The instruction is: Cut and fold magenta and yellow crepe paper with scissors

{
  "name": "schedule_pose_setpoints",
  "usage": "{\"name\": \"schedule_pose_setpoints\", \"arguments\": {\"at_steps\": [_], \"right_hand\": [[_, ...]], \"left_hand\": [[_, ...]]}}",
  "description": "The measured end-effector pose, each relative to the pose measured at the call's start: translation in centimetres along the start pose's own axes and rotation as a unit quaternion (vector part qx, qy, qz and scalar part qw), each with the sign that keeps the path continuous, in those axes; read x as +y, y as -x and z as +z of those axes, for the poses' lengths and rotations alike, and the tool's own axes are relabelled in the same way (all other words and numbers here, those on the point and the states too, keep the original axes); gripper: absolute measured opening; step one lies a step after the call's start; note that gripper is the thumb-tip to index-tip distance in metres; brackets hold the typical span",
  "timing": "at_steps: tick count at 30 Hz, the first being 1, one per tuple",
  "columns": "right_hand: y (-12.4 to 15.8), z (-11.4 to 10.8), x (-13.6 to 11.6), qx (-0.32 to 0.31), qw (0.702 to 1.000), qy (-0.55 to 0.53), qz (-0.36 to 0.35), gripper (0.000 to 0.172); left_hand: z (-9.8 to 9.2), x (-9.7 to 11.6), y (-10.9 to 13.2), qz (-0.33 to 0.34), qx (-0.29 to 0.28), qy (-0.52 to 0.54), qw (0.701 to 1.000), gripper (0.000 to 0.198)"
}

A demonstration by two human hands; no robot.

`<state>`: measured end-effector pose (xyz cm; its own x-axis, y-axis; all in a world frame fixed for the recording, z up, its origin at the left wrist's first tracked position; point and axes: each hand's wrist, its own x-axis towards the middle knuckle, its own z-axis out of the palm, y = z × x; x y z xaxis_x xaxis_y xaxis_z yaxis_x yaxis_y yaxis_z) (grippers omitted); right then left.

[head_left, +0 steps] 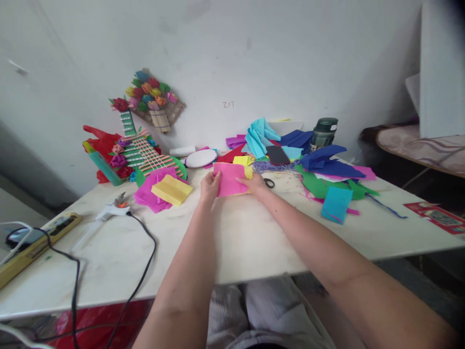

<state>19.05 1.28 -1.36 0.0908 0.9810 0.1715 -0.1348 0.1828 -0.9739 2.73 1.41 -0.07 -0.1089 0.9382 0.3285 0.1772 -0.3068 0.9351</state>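
A pink paper rectangle (230,180) lies between my two hands over the table, with yellow paper showing along its edges. My left hand (209,186) grips its left side, thumb on top. My right hand (253,184) has its thumb on the right side of the pink paper, and the other fingers are mostly hidden. Beside my right hand is a black scissor handle (269,182); the rest of the scissors is hidden. Just behind the pink sheet lies a small yellow piece (242,160).
On the left are a glue gun (114,208) with its cord, a power strip (58,228), yellow paper (172,189) and a flowered guitar craft (145,155). Colored paper, a phone (278,155) and a dark bottle (324,133) stand or lie behind and right.
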Motion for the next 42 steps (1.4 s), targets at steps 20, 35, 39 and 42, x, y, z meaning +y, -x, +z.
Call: {"name": "schedule_pose_setpoints", "arguments": {"at_steps": [20,35,39,42], "right_hand": [[-0.3,-0.5,0.3,0.015,1.0,0.022,-0.005,0.04],[-0.2,-0.8,0.0,0.02,0.999,0.01,0.023,0.032],[0.0,-0.7,-0.2,0.024,0.999,0.002,0.031,0.031],[0.1,-0.6,-0.4,0.025,0.999,0.001,0.035,0.031]], "left_hand": [[-1.6,0.8,1.3,-0.119,-0.143,0.107,0.977,0.044],[-3.3,0.3,1.0,-0.197,-0.262,0.035,0.944,0.035],[-3.3,0.2,1.0,-0.192,-0.256,0.027,0.947,0.037],[-3.4,0.1,1.0,-0.191,-0.26,0.027,0.946,0.037]]}}
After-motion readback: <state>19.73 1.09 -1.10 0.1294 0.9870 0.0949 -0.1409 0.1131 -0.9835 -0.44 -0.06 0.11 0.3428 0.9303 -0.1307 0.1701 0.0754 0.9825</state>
